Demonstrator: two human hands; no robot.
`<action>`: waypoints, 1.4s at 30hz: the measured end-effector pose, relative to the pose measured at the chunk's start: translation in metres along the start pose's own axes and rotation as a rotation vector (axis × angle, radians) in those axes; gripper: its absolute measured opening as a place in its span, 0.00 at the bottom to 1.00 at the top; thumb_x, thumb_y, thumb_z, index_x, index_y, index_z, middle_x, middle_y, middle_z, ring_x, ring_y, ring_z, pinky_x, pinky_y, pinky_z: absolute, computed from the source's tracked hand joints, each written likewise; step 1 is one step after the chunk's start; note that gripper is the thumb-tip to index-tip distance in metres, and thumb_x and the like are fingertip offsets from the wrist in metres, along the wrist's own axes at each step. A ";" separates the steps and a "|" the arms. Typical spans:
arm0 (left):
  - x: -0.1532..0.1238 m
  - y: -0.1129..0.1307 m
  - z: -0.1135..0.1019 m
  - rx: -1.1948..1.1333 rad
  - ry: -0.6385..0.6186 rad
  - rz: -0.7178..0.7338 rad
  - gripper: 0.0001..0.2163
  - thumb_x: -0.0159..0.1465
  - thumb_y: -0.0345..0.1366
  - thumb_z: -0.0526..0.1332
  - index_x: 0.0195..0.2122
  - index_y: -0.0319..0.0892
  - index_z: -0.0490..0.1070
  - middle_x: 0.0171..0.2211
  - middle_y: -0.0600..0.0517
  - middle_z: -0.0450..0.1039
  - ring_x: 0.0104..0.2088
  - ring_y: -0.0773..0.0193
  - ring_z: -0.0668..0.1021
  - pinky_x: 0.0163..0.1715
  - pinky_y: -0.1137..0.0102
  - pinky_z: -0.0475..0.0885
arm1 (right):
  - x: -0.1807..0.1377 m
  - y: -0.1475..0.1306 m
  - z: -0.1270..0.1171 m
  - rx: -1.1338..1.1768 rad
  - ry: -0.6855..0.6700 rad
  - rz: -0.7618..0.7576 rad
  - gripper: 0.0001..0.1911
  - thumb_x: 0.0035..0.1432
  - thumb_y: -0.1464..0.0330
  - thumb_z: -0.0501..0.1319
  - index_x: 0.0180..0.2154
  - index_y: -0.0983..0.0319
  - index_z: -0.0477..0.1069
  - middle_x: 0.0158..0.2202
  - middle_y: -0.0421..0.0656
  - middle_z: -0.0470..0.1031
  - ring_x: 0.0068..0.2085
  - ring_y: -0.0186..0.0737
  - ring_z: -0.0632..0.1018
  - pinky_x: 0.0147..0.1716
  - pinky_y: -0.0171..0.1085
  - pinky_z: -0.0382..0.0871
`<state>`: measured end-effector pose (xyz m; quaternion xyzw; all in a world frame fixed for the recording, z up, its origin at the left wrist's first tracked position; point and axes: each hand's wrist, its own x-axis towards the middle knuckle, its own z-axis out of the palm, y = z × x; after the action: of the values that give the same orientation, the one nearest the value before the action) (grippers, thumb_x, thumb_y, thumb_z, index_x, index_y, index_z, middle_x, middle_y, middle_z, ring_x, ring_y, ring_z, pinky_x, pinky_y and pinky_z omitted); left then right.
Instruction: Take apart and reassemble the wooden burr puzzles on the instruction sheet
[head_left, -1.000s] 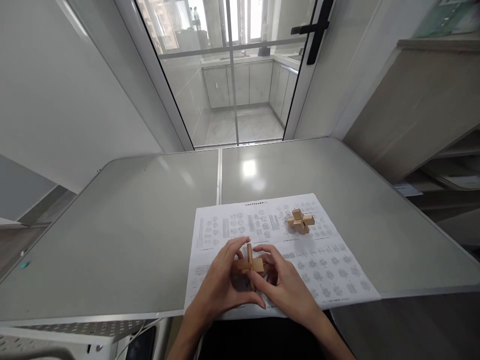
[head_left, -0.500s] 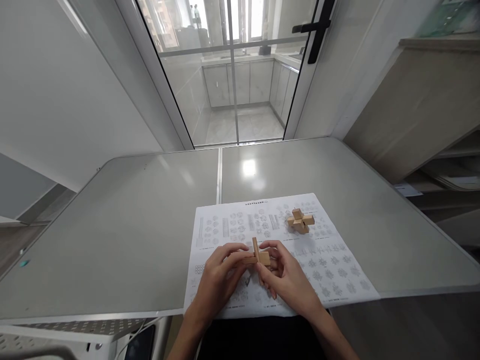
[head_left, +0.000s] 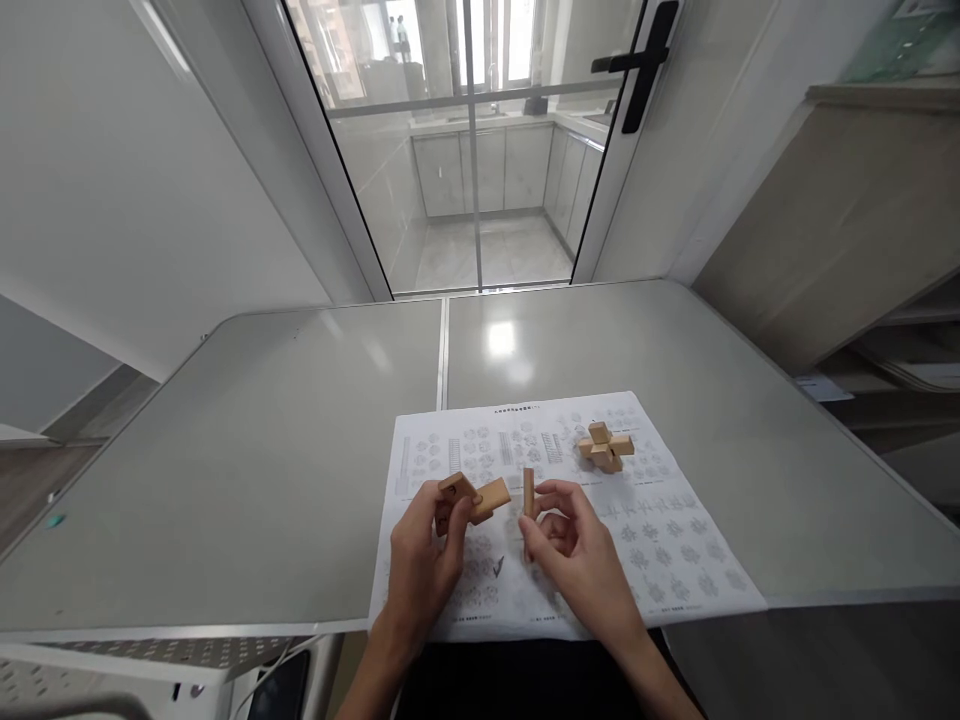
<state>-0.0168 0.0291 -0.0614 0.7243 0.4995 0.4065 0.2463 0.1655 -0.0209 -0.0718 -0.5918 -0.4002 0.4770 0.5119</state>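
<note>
My left hand (head_left: 429, 548) is closed around some joined wooden puzzle pieces (head_left: 491, 497), which point up and to the right. Between the thumb and fingers of my right hand (head_left: 576, 540) stands a single narrow wooden puzzle piece (head_left: 529, 490), upright and a small gap away from the joined ones. Both hands are over a printed sheet (head_left: 480, 440) covered in small diagrams. An assembled wooden burr puzzle (head_left: 604, 448) with crossing bars rests on the sheet's upper right, beyond my right hand. My fingers hide the lower parts of the held pieces.
The sheet lies on a grey folding table (head_left: 315, 450) with a metal seam. A glass door with a black handle (head_left: 641, 65) is behind it. Wooden shelving (head_left: 817, 220) stands at the right. A white perforated rack (head_left: 135, 665) sits below the table's front left edge.
The wooden pieces held together between both hands are now apart. My left hand has turned and keeps the joined pieces, while my right hand has the single narrow one.
</note>
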 end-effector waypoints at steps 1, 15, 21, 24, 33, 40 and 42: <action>0.000 0.000 0.000 -0.009 0.021 -0.038 0.08 0.75 0.39 0.57 0.39 0.44 0.71 0.34 0.52 0.79 0.31 0.64 0.80 0.31 0.72 0.74 | -0.001 0.000 0.002 -0.088 0.015 -0.039 0.21 0.64 0.52 0.67 0.50 0.56 0.67 0.39 0.42 0.77 0.26 0.37 0.77 0.24 0.37 0.72; 0.004 -0.001 -0.005 -0.355 -0.013 -0.427 0.18 0.74 0.53 0.57 0.37 0.43 0.69 0.28 0.55 0.72 0.24 0.68 0.71 0.26 0.73 0.67 | 0.016 0.007 -0.002 -0.773 0.083 -0.333 0.11 0.68 0.61 0.64 0.49 0.58 0.75 0.43 0.47 0.80 0.39 0.49 0.82 0.34 0.42 0.73; 0.005 0.003 -0.008 -0.432 -0.028 -0.435 0.18 0.73 0.53 0.59 0.39 0.42 0.73 0.37 0.51 0.79 0.27 0.68 0.74 0.30 0.72 0.71 | 0.015 0.014 0.001 -0.823 0.141 -0.363 0.16 0.70 0.57 0.62 0.54 0.58 0.73 0.49 0.50 0.77 0.47 0.54 0.81 0.36 0.46 0.79; 0.007 0.002 -0.010 -0.529 -0.034 -0.474 0.19 0.72 0.54 0.59 0.42 0.41 0.74 0.38 0.51 0.79 0.29 0.66 0.78 0.35 0.70 0.75 | 0.010 0.008 0.005 -0.743 0.180 -0.441 0.28 0.68 0.56 0.64 0.64 0.57 0.65 0.60 0.54 0.70 0.62 0.61 0.74 0.54 0.58 0.78; 0.006 -0.001 -0.012 -0.794 -0.255 -0.595 0.22 0.68 0.54 0.66 0.50 0.40 0.73 0.48 0.44 0.82 0.42 0.54 0.86 0.49 0.61 0.80 | 0.009 -0.011 0.035 -0.553 -0.158 -0.584 0.50 0.63 0.70 0.67 0.76 0.50 0.41 0.73 0.49 0.58 0.73 0.56 0.62 0.70 0.58 0.66; 0.006 -0.001 -0.012 -0.803 -0.227 -0.557 0.21 0.70 0.57 0.63 0.44 0.41 0.74 0.48 0.44 0.82 0.49 0.52 0.84 0.53 0.62 0.78 | 0.013 -0.010 0.031 -0.545 -0.126 -0.651 0.46 0.59 0.73 0.66 0.73 0.53 0.50 0.68 0.50 0.65 0.69 0.56 0.69 0.67 0.57 0.70; 0.006 -0.002 -0.011 -0.811 -0.195 -0.553 0.22 0.69 0.58 0.62 0.43 0.41 0.74 0.48 0.44 0.82 0.49 0.52 0.84 0.52 0.61 0.79 | 0.012 -0.011 0.030 -0.549 -0.102 -0.654 0.45 0.59 0.72 0.67 0.73 0.53 0.51 0.67 0.51 0.66 0.68 0.56 0.70 0.66 0.57 0.71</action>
<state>-0.0257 0.0342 -0.0547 0.4450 0.4492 0.4181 0.6522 0.1392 -0.0012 -0.0631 -0.5236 -0.7038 0.1939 0.4392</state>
